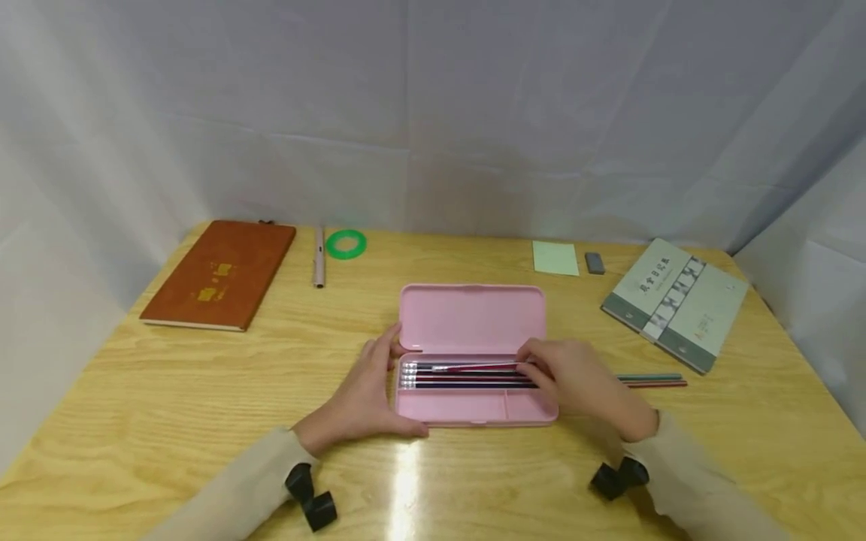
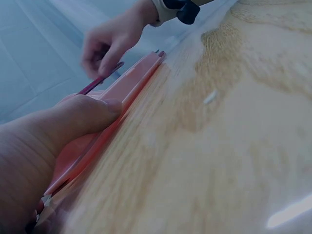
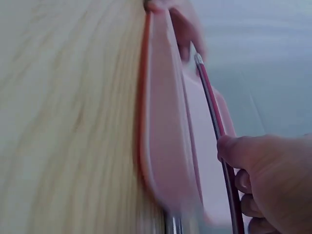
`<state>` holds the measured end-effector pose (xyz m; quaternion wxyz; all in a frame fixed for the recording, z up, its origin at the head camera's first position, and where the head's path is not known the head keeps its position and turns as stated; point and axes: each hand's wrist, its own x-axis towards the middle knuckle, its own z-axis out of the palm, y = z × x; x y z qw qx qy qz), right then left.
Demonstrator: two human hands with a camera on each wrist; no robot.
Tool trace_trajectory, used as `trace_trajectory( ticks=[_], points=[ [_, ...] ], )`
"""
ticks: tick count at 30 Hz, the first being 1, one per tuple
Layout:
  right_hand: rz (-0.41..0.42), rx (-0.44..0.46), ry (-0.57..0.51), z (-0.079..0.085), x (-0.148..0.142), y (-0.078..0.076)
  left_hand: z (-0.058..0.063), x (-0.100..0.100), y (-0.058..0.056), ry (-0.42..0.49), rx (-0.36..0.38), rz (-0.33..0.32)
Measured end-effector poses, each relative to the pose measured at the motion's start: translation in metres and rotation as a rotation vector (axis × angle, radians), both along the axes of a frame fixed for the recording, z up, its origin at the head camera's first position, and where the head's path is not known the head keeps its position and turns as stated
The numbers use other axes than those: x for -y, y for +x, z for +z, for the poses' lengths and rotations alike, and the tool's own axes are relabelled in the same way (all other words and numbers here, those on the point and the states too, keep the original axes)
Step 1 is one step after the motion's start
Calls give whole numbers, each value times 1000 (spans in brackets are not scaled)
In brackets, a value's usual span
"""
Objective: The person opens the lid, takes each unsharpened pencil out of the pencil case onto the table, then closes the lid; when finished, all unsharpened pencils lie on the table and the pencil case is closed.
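Note:
A pink pencil case (image 1: 449, 408) lies in front of me with its lid (image 1: 473, 315) folded back. My left hand (image 1: 365, 394) grips the case's left end, thumb along the front edge and fingers around the back corner. Between thumb and fingers, my right hand (image 1: 582, 379) pinches a dark red and black pencil (image 3: 208, 92) over the rear compartment; its silver end points left. Several dark-striped pencils (image 1: 467, 385) lie side by side in that compartment, their right ends hidden behind the right hand. The front compartments hold nothing.
Two pencils (image 1: 659, 384), one reddish and one teal, lie right of the case. Farther back are a brown notebook (image 1: 216, 278), a pen (image 1: 319, 259), green tape (image 1: 346, 245), pale green sticky notes (image 1: 555, 258), a grey eraser (image 1: 594, 263) and a grey-green notebook (image 1: 676, 304).

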<state>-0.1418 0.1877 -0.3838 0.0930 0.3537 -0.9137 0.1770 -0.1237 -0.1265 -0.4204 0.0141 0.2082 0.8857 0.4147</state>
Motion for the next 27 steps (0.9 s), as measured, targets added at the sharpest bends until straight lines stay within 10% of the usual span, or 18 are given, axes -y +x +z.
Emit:
trace_trajectory(
  ticks=[13,27],
  points=[
    [-196,-16,-120,-18,-131,43,0,0,-3,-9,16,1],
    [-220,61,-37,-23,-125,38,0,0,-2,-16,7,-12]
  ],
)
